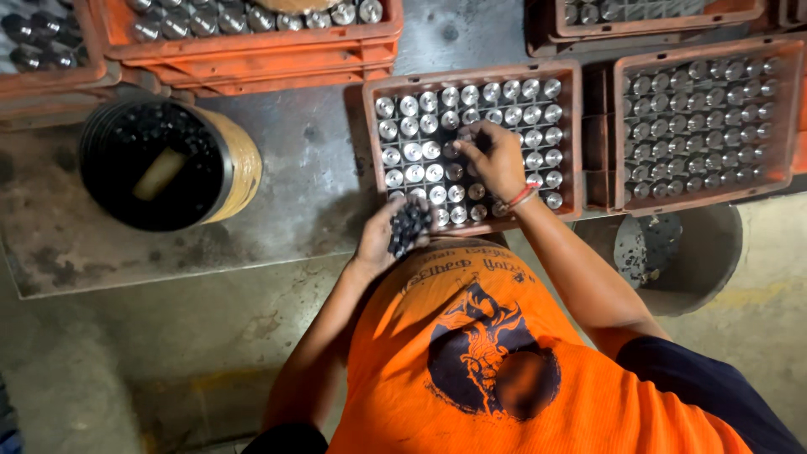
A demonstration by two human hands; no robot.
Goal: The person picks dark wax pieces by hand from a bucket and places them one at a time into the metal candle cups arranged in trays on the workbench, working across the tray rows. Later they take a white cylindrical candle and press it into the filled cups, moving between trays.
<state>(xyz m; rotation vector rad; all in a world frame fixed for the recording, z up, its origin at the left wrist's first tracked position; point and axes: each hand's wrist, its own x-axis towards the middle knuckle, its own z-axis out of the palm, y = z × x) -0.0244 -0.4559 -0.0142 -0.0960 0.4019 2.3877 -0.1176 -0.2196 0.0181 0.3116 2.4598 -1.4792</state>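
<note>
My left hand (pixel 385 240) is cupped around a handful of small dark round parts (pixel 408 225), held just in front of an orange tray (pixel 370 126). The tray holds rows of shiny metal cylinders (pixel 420 151) standing upright. My right hand (pixel 496 160) reaches into the middle of that tray, fingertips pinched on a dark part over a cylinder. A red band circles the right wrist.
A second orange tray (pixel 786 118) of cylinders sits to the right. More stacked orange trays (pixel 252 59) line the far edge. A round container (pixel 239 160) of dark parts stands at left on the grey metal table (pixel 311 193). A grey bucket (pixel 714 252) stands below right.
</note>
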